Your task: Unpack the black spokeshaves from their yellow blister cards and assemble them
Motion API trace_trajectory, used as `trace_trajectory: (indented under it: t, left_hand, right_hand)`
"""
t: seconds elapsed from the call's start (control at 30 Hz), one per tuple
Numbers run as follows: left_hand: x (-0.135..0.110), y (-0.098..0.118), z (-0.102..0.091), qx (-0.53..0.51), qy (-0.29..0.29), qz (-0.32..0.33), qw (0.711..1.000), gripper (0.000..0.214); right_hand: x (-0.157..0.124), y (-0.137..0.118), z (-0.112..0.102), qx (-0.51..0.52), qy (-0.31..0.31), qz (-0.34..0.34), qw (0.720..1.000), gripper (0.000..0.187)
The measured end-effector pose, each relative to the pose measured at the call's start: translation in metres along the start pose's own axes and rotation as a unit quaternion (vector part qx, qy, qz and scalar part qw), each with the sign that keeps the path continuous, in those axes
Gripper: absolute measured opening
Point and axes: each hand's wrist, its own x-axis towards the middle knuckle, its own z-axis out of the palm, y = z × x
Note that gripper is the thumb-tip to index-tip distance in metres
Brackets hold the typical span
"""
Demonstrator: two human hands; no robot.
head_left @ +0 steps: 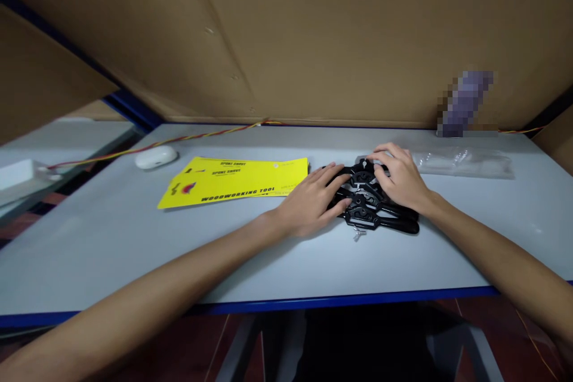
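Several black metal spokeshaves lie close together in a pile on the table, their handles running left and right. My left hand rests over the handles on the left side, fingers stretched and slightly spread. On the far right side, my right hand has its fingers and thumb bent around part of the upper spokeshave. Both palms cover some of the handles, so the exact number of tools is hidden. Small silver screws show at the near edge of the pile.
Yellow printed cards reading "SPOKE SHAVE" lie left of the pile. Further left is a white rounded case. Clear plastic bags lie at right. A red-yellow cable runs along the back, below a cardboard wall. One blurred-out item stands there.
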Motion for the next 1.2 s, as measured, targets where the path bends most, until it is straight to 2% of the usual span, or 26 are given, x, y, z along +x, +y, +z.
trace_trajectory:
  t: [0.17, 0.27, 0.37, 0.53, 0.67, 0.8, 0.97, 1.1, 1.2]
  left_hand:
    - [0.0, -0.001, 0.002, -0.006, 0.01, -0.001, 1.0, 0.06]
    - [-0.001, -0.002, 0.003, -0.005, 0.012, 0.003, 1.0, 0.061]
    - [-0.001, -0.001, 0.003, 0.002, 0.01, 0.002, 1.0, 0.062]
    - [0.0, 0.004, -0.001, 0.02, -0.025, -0.011, 0.999, 0.066]
    - [0.001, 0.006, -0.001, 0.02, -0.032, -0.037, 0.999, 0.067]
    - [0.002, 0.006, -0.001, 0.028, -0.031, -0.041, 0.998, 0.068]
    - [0.002, 0.005, -0.001, 0.028, -0.02, -0.027, 0.999, 0.066]
    - [0.001, 0.005, -0.002, 0.029, -0.023, -0.026, 0.999, 0.067]
    - [0.001, 0.004, -0.002, 0.029, -0.02, -0.019, 0.999, 0.067]
  right_hand:
    - [0.008, 0.0, 0.007, 0.016, -0.038, 0.063, 0.997, 0.011]
    - [0.013, -0.002, 0.012, -0.015, -0.051, 0.093, 0.994, 0.014]
    - [0.017, -0.001, 0.015, -0.031, -0.074, 0.075, 0.994, 0.014]
    - [0.02, 0.002, 0.013, -0.026, -0.117, 0.064, 0.991, 0.017]
    - [0.018, -0.001, 0.009, -0.019, -0.153, 0.024, 0.988, 0.015]
    - [0.015, 0.001, 0.007, 0.033, -0.141, 0.003, 0.989, 0.02]
    - [0.013, 0.006, 0.009, 0.06, -0.128, 0.013, 0.99, 0.03]
    - [0.011, 0.005, 0.014, 0.075, -0.063, 0.025, 0.995, 0.032]
    - [0.012, 0.003, 0.017, 0.075, -0.002, 0.052, 0.996, 0.02]
